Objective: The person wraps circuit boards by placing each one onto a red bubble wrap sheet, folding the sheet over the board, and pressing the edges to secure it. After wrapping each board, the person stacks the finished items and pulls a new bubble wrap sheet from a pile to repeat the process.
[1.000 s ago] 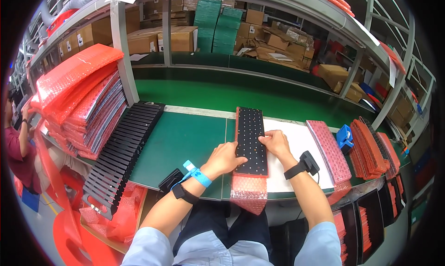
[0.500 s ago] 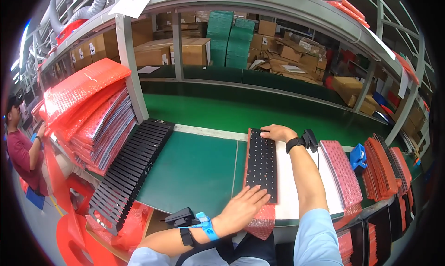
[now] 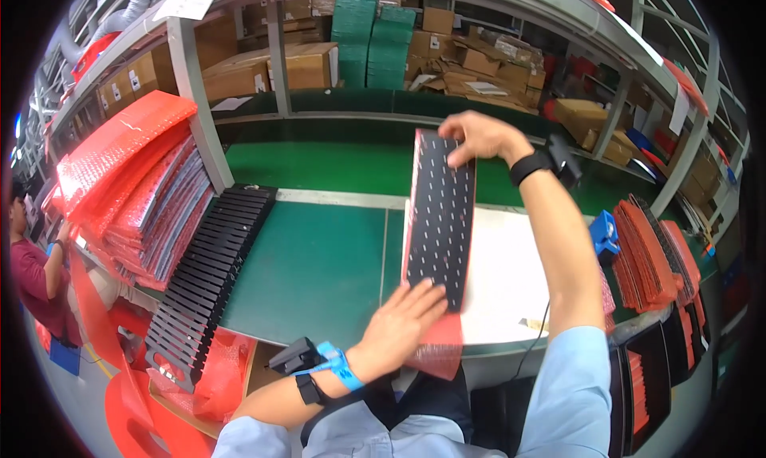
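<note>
A long black panel (image 3: pixel 440 219) dotted with rows of small pale marks stands out over the workbench, with red wrap along its edges. My right hand (image 3: pixel 485 141) grips its far right corner, thumb and fingers curled over the edge. Fingers outstretched, my left hand (image 3: pixel 401 328) lies flat across the panel's near end. Below that end, a red bubble-wrap bag (image 3: pixel 439 358) hangs past the bench's front edge. Beneath and to the right of the panel lies a white sheet (image 3: pixel 507 258).
A black slotted rack (image 3: pixel 215 278) lies left on the green bench (image 3: pixel 315 270), beside a tall stack of red bubble-wrap packs (image 3: pixel 132 179). A blue tape dispenser (image 3: pixel 604 236) and upright red packs (image 3: pixel 645 254) are at right. A person (image 3: pixel 40 266) sits far left.
The panel's far end has moved away from me and up in view, my right hand with it. My left hand stays on the near end. The whole view has shifted slightly.
</note>
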The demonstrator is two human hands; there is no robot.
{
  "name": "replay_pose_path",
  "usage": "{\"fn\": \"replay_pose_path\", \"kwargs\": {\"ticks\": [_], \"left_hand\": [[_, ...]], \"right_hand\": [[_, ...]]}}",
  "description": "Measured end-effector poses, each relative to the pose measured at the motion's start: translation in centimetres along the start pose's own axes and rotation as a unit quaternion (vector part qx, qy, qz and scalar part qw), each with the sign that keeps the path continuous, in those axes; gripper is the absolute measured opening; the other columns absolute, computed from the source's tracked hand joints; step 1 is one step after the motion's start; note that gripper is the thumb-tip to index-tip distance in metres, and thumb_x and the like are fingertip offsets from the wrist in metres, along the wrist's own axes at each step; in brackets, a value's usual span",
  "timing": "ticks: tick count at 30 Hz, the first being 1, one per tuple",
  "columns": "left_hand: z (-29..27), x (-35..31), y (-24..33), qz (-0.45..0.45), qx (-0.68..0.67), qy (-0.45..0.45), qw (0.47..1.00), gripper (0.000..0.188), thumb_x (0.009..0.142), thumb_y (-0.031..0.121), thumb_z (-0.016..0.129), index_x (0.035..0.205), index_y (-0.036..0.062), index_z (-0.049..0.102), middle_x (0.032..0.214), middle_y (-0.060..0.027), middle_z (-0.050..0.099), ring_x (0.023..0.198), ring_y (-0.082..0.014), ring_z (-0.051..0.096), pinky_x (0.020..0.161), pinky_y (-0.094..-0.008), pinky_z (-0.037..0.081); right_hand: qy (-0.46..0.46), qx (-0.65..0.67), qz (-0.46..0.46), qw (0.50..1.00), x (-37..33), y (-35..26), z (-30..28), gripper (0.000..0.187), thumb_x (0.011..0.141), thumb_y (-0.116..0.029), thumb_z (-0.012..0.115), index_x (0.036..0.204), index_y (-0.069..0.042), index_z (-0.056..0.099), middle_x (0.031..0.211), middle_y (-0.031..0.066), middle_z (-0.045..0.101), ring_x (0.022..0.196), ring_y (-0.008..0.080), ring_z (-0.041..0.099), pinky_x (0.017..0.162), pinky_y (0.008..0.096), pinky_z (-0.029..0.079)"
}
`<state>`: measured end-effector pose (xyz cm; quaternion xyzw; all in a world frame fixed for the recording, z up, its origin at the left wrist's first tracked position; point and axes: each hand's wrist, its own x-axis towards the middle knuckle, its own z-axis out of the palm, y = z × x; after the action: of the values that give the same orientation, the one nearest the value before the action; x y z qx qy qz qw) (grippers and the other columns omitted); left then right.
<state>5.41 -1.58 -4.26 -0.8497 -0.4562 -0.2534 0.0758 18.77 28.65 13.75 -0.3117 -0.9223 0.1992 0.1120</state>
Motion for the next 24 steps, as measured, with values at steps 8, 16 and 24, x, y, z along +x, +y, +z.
{"fn": "replay_pose_path", "kwargs": {"ticks": [8,16,24], "left_hand": [[2.2,-0.7,1.9,-0.012,-0.092,-0.020,0.995,0.045,0.084,0.016,0.063,0.127,0.0062,0.059,0.130,-0.0155,0.056,0.128,-0.0349,0.046,0.110,-0.0474,0.035],[1.1,-4.7,6.0,0.144,-0.095,-0.040,0.984,0.032,0.087,0.013,0.060,0.118,0.0049,0.064,0.121,-0.0122,0.061,0.120,-0.0320,0.050,0.106,-0.0442,0.038],[-0.5,-4.5,4.3,0.044,-0.183,-0.007,0.982,0.029,0.079,0.013,0.069,0.107,0.0057,0.066,0.111,-0.0090,0.062,0.111,-0.0255,0.054,0.091,-0.0406,0.044]], "right_hand": [[0.344,-0.299,-0.214,0.864,-11.4,-12.1,5.0,0.042,0.059,0.003,0.068,0.099,-0.006,0.059,0.085,0.0141,0.053,0.084,0.0343,0.054,0.075,0.0423,0.046],[0.267,-0.259,-0.157,0.915,-20.9,-8.6,19.7,0.044,0.071,-0.005,0.064,0.114,-0.014,0.064,0.092,0.0071,0.049,0.083,0.0248,0.049,0.072,0.0363,0.040],[0.217,-0.205,-0.087,0.951,-18.4,-7.6,20.4,0.059,0.070,-0.019,0.078,0.126,-0.015,0.059,0.100,0.0075,0.047,0.091,0.0237,0.046,0.077,0.0363,0.036]]}}
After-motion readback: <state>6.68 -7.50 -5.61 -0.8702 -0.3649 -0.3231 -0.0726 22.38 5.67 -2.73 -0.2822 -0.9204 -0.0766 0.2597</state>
